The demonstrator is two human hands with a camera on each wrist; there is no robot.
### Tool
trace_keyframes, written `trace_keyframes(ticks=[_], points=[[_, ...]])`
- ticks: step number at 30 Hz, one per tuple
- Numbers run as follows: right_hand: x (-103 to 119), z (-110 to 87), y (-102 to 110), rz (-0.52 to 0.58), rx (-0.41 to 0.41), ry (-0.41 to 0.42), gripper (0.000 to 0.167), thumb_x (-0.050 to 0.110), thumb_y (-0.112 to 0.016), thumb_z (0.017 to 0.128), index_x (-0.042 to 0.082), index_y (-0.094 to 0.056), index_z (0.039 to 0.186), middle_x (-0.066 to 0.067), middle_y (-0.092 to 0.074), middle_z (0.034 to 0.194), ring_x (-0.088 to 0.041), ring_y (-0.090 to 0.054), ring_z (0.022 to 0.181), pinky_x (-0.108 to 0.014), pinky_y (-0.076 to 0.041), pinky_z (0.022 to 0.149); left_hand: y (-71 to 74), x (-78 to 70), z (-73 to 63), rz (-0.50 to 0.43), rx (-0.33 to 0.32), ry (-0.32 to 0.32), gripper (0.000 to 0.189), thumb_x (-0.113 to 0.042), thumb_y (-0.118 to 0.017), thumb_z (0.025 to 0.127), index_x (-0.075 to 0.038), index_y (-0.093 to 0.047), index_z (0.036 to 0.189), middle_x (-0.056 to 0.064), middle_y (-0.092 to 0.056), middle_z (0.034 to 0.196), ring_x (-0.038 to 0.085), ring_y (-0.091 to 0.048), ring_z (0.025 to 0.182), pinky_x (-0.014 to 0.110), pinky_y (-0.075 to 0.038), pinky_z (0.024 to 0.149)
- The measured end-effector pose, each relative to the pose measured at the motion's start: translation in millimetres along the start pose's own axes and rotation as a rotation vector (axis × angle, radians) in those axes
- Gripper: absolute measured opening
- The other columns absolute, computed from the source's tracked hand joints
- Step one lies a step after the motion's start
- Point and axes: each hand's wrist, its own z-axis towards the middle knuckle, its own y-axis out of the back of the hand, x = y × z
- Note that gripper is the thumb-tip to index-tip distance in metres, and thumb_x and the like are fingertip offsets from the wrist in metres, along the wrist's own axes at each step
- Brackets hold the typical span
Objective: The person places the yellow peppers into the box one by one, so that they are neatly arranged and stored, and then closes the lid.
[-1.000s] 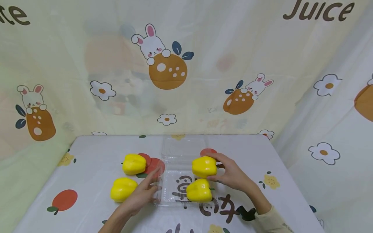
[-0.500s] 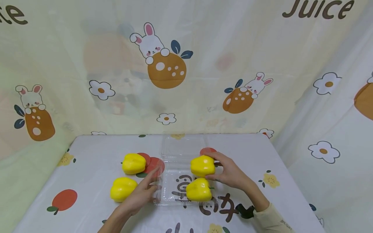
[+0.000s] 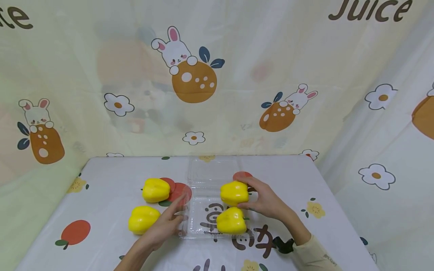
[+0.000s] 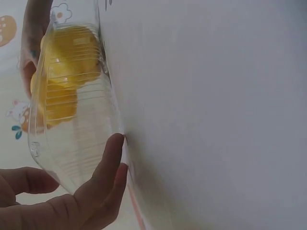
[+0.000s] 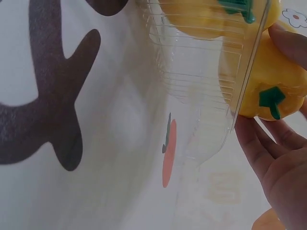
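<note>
In the head view my right hand (image 3: 266,199) grips a yellow bell pepper (image 3: 234,192) with a green stem, thumb on the near side, fingers on the far side. The pepper is over the far right part of a clear plastic clamshell box (image 3: 200,214). Through the box wall (image 5: 192,76) in the right wrist view, the held pepper's lower part shows below the rim. Another bell pepper (image 3: 232,221) lies in the near right part. My left hand (image 4: 91,196) rests its extended fingers against the box's left side, thumb near the rim.
Two more yellow bell peppers, a far one (image 3: 156,190) and a near one (image 3: 144,220), lie left of the box. The box's lid (image 3: 215,169) is folded open toward the back. A printed cloth (image 3: 108,248) covers the table; a patterned curtain (image 3: 237,75) hangs behind it.
My right hand has shifted slightly left with the bell pepper in its grip. The left hand and the other peppers have stayed in place.
</note>
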Motion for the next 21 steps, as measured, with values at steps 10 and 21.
trace_keyframes(ticks=[10,21], points=[[-3.0,1.5,-0.1,-0.020,0.008,0.034,0.078,0.025,-0.093,0.082,0.018,-0.057,0.151,-0.001,-0.064,0.149,-0.023,-0.065,0.126,-0.041,-0.061,0.103,0.8,0.3,-1.7,-0.005,0.020,-0.031,0.073,0.001,-0.045,0.103,-0.023,-0.026,0.169,0.032,-0.037,0.162,0.042,-0.057,0.132,0.040,-0.062,0.084],[3.2,5.2,0.2,-0.056,0.035,0.030,0.076,0.017,-0.092,0.082,0.013,-0.057,0.150,-0.004,-0.063,0.150,-0.025,-0.064,0.129,-0.046,-0.059,0.105,0.8,2.0,-0.7,0.002,0.022,-0.042,0.073,0.000,-0.046,0.103,-0.022,-0.026,0.169,0.033,-0.037,0.162,0.043,-0.058,0.132,0.041,-0.062,0.085]])
